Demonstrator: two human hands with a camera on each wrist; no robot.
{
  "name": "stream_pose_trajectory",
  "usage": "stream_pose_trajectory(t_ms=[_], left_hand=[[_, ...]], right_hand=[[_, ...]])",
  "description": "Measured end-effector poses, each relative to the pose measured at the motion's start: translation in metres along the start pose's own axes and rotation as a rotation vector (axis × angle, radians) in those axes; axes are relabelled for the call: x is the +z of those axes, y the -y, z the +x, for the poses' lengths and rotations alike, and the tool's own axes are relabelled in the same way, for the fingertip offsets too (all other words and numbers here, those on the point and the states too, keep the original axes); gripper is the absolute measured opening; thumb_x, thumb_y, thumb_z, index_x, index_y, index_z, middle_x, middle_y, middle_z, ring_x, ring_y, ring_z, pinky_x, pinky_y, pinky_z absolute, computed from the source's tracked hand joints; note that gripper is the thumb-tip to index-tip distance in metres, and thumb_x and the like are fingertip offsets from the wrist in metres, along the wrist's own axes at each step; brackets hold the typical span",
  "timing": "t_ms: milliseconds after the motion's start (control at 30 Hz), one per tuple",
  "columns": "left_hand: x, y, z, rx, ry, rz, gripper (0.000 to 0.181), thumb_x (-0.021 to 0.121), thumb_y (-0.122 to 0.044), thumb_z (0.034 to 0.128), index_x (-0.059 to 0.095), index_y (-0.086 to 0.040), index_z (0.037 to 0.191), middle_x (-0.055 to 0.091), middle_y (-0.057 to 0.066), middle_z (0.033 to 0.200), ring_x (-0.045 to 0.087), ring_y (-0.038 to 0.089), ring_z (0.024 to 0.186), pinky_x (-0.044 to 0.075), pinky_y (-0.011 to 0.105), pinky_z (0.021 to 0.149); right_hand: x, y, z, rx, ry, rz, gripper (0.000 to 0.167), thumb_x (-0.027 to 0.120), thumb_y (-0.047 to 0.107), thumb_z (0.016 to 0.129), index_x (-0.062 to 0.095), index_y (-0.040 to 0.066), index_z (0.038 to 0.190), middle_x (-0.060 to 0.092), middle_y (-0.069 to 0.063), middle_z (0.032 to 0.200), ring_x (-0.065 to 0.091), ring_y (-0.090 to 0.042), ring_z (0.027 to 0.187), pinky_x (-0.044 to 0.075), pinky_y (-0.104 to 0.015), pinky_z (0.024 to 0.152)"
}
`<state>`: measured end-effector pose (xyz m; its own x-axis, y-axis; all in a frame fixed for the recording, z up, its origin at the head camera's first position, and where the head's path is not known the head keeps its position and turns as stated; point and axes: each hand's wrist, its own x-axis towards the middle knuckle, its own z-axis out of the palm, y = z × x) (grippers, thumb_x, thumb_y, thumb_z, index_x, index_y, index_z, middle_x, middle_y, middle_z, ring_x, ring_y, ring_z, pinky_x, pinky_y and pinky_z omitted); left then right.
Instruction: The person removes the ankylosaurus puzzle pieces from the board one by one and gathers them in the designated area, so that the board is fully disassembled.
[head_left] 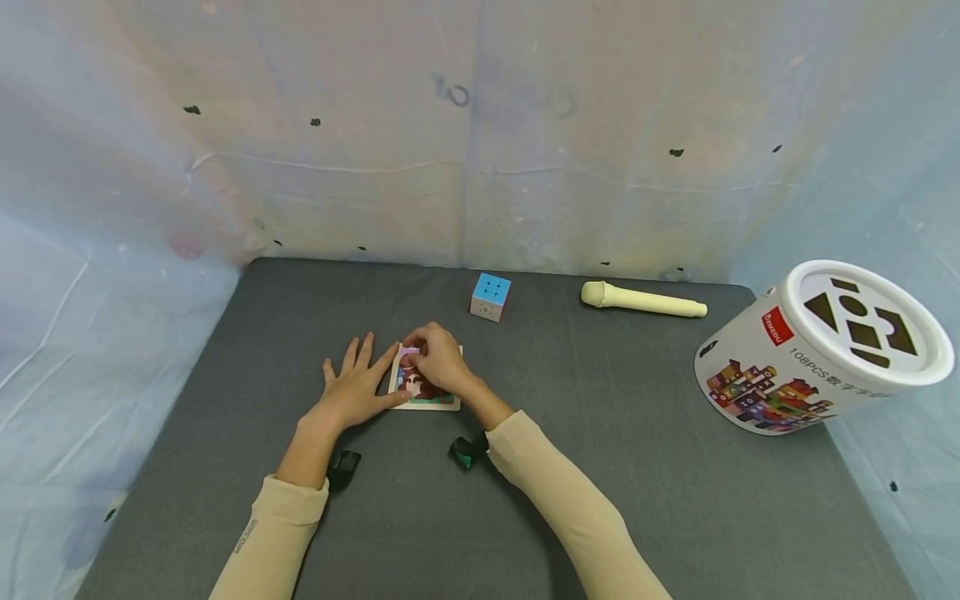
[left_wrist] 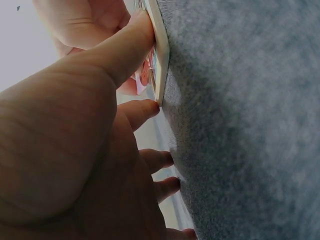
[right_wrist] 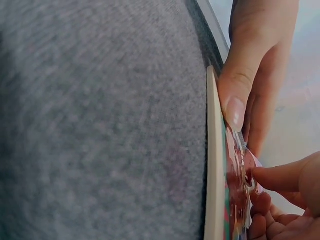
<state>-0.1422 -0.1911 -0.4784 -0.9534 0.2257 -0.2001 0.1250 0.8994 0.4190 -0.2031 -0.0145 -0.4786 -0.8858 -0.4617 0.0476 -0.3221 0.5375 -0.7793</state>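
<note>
Rough, matt cloth over the surface [head_left: 622, 450]. Wood-like edge and glossy print on the picture board [right_wrist: 215, 175]. Near the far edge, smooth, plastic-looking cube [head_left: 491, 297] and microphone-shaped piece [head_left: 648, 301]. Toward the far right corner, smooth, plastic-looking tub [head_left: 783, 367]; beyond the far edge, creased, plastic-like sheeting [head_left: 585, 187].

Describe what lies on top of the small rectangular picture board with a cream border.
The left hand rests its thumb on the board; the right hand, above it, pinches a raised pink-and-red piece. Artwork beneath the hands is covered.
</note>
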Motion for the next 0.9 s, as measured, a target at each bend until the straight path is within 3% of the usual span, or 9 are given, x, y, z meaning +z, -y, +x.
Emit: stream_pose_trajectory(t_ms=[633,900], left_hand=[[-0.0016,-0.0019,-0.0007,-0.003,0.004,-0.004,0.089,0.065,-0.054,0.0927,0.023,-0.014,0.160,0.000,0.027,0.163,-0.005,0.050,0.148,-0.005,0.080,0.103],[-0.0015,-0.0015,-0.0008,-0.008,0.009,-0.001,0.089,0.065,-0.054,0.0927,0.023,-0.014,0.160,0.000,0.027,0.163,-0.005,0.050,0.148,-0.004,0.080,0.104]], right_hand=[[-0.0026,-0.0021,0.0021,0.006,-0.015,0.090,0.011,0.067,0.001,0.094,0.072,0.003,0.104,0.066,-0.007,0.093,0.056,-0.012,0.074,0.047,-0.023,0.065],[-0.0031,-0.0040,0.0036,0.008,-0.018,0.167,0.010,0.067,-0.001,0.094,0.071,0.000,0.102,0.065,-0.010,0.089,0.048,-0.011,0.066,0.040,-0.022,0.059]])
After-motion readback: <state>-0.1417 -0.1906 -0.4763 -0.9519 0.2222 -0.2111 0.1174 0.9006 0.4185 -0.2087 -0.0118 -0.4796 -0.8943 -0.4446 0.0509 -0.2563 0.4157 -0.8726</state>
